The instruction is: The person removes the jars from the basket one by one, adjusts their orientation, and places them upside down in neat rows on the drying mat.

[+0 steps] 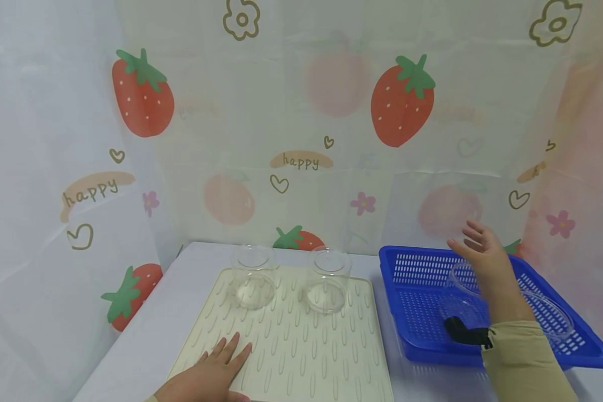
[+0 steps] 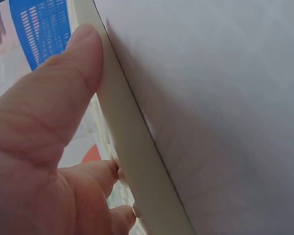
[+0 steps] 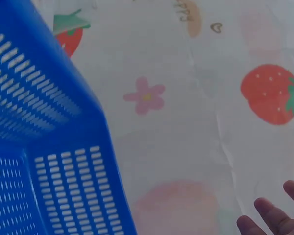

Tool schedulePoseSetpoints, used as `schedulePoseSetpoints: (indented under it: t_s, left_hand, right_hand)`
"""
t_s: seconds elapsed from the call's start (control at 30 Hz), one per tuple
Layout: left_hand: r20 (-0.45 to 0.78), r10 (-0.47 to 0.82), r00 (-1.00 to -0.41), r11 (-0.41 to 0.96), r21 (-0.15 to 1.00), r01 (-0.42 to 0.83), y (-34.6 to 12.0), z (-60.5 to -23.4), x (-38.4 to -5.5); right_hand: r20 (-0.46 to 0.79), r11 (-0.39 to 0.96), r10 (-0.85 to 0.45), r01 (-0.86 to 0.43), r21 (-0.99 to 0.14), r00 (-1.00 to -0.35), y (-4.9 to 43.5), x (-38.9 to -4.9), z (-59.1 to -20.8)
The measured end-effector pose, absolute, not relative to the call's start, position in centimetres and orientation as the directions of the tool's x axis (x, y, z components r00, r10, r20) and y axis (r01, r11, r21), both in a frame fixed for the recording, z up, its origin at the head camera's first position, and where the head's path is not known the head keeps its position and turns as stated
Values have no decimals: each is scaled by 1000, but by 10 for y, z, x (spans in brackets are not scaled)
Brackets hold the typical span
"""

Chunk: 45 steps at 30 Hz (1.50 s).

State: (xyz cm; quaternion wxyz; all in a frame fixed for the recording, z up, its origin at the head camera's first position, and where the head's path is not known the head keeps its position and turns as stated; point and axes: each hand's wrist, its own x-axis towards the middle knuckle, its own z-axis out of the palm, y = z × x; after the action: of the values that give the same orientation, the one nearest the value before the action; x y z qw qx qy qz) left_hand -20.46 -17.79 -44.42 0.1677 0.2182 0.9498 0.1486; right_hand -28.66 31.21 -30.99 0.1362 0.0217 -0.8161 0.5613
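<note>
A cream ridged mat (image 1: pixel 291 346) lies on the white table. My left hand (image 1: pixel 206 374) rests at its near left part, fingers spread and fairly straight. In the left wrist view the thumb (image 2: pixel 63 83) lies along the mat's edge (image 2: pixel 137 142). Two clear cups, a left one (image 1: pixel 254 290) and a right one (image 1: pixel 326 293), stand upright side by side toward the mat's far end. My right hand (image 1: pixel 484 259) is raised over the blue basket (image 1: pixel 389 285), holding nothing, its fingers loosely bent. Its fingertips (image 3: pixel 267 213) show at the lower right in the right wrist view.
Inside the basket are clear round containers (image 1: pixel 459 307), partly hidden by the right forearm. A black strap-like piece (image 1: pixel 464 333) sits at the right wrist. Printed cloth (image 1: pixel 301 212) with strawberries hangs behind and beside the table (image 1: pixel 130 357).
</note>
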Motion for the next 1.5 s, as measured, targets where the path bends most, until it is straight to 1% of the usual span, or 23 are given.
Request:
schedulePoseSetpoints:
  t_s: [0.13, 0.23, 0.4, 0.53, 0.67, 0.83, 1.13, 1.5]
  left_hand:
    - [-258, 459, -850, 864, 353, 359, -177, -444, -205]
    - [-265, 456, -850, 866, 352, 355, -177, -444, -205]
    - [-256, 483, -837, 853, 354, 384, -178, -444, -204]
    - [-254, 484, -838, 853, 351, 387, -179, -444, -205]
    - [-255, 486, -836, 851, 356, 386, -179, -444, -204]
    - [-251, 492, -833, 848, 356, 393, -179, -443, -204]
    - [-250, 492, -834, 849, 352, 395, -179, -444, -205]
    - [-265, 480, -836, 856, 350, 380, -178, -444, -206]
  right_hand:
    - [221, 354, 148, -157, -922, -964, 326, -285, -314]
    - [193, 365, 168, -121, -923, -967, 337, -284, -317]
    - [165, 406, 177, -81, -910, -970, 352, -283, -324]
    - [109, 426, 170, -27, -905, -979, 360, -283, -330]
    - [35, 484, 151, 43, -874, -988, 365, -284, -333]
    - [-36, 559, 123, 99, -823, -992, 368, -285, -336]
    - [-55, 570, 160, 138, -810, -986, 371, -284, -335]
    - [-104, 606, 86, 135, -784, -991, 369, -287, -339]
